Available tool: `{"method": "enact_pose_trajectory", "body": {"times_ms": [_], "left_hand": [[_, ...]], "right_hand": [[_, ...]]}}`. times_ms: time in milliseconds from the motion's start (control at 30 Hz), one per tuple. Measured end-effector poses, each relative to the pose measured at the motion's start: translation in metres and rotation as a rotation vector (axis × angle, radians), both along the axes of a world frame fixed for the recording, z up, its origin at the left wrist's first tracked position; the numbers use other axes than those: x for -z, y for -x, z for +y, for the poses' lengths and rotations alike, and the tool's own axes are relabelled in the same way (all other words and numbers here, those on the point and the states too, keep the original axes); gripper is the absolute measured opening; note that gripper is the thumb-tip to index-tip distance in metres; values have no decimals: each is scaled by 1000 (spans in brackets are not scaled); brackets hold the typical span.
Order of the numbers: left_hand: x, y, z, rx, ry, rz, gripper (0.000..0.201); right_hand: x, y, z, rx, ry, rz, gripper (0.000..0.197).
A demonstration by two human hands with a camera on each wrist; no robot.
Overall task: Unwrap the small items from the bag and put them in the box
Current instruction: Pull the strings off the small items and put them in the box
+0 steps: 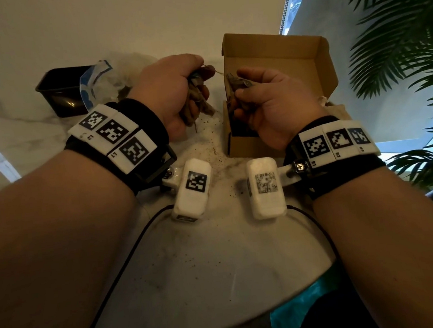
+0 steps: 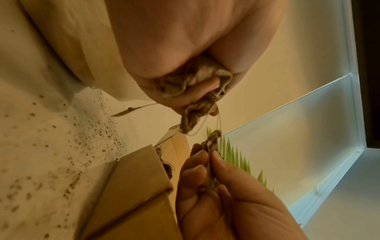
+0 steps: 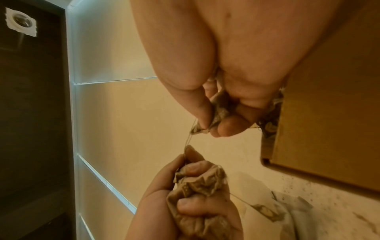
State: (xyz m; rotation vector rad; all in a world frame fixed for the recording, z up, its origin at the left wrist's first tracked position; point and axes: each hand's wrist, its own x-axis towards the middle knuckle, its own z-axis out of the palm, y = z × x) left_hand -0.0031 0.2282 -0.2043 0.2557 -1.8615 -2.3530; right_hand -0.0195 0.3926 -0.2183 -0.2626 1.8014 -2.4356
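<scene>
My left hand (image 1: 195,89) grips a crumpled bundle of brown paper wrappers (image 1: 199,107), seen close in the left wrist view as wrappers (image 2: 195,78). A thin thread (image 1: 217,71) runs from it to a small brown sachet (image 1: 239,82) that my right hand (image 1: 243,95) pinches between thumb and fingers over the near-left corner of the open cardboard box (image 1: 272,42). In the right wrist view the sachet (image 3: 220,112) sits in the right fingertips (image 3: 203,120), the box wall (image 3: 329,113) beside them. Several similar small items lie inside the box, mostly hidden by my hand.
A clear plastic bag with blue print (image 1: 101,79) and a black tub (image 1: 63,91) stand at the back left. Dark crumbs (image 1: 208,143) speckle the marble table (image 1: 194,271). A palm plant (image 1: 404,40) fills the right side. Black cables trail toward me.
</scene>
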Motion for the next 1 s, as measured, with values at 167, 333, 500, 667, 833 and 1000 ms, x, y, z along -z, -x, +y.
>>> {"method": "enact_pose_trajectory", "body": {"times_ms": [167,333,500,667,833,1000], "left_hand": [[1,1,-3,-10,29,81,8],[-2,-4,-5,59,67,71,10],[-2,-6,-6,96,106,67,12],[0,-2,-6,-2,-3,76,8],[0,0,-6,-31,7,56,4],[3,-1,-6,12,120,-25,16]], "right_hand": [[0,1,-1,40,-13,-2,28],[-1,2,-2,73,-14,-34,22],[0,5,2,12,30,-2,16],[2,1,2,-22,-15,71,21],[3,0,2,-18,-17,78,32],[2,0,0,10,9,44,24]]}}
